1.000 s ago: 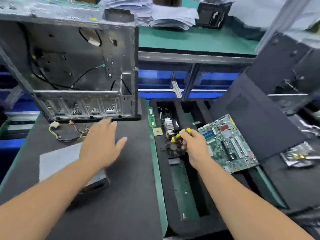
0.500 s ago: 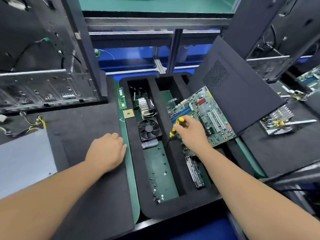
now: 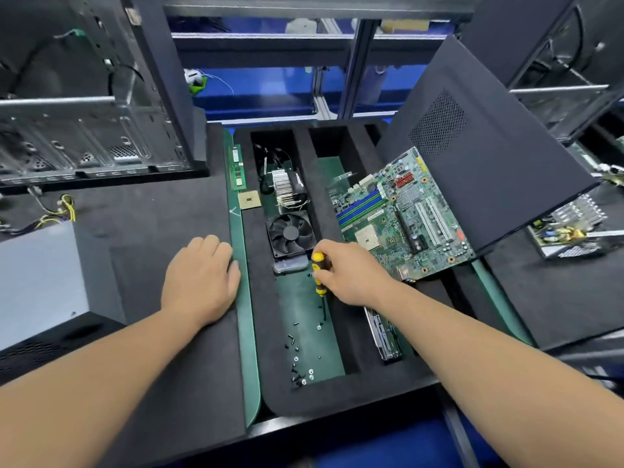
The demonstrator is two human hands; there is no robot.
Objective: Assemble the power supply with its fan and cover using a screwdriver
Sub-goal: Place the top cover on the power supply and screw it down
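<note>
The right hand (image 3: 351, 271) is gripping the screwdriver (image 3: 318, 273) over loose screws (image 3: 297, 366) at lower centre; a careless tip is risking scattering them. The left hand (image 3: 202, 282) is lying flat, fingers relaxed, on the surface (image 3: 152, 231).

Our arms: two forearms, both bare up to the frame edge, no sleeves visible.
Our left hand (image 3: 202, 278): bare, no glove.
Our right hand (image 3: 351, 271): bare, no glove.
</note>
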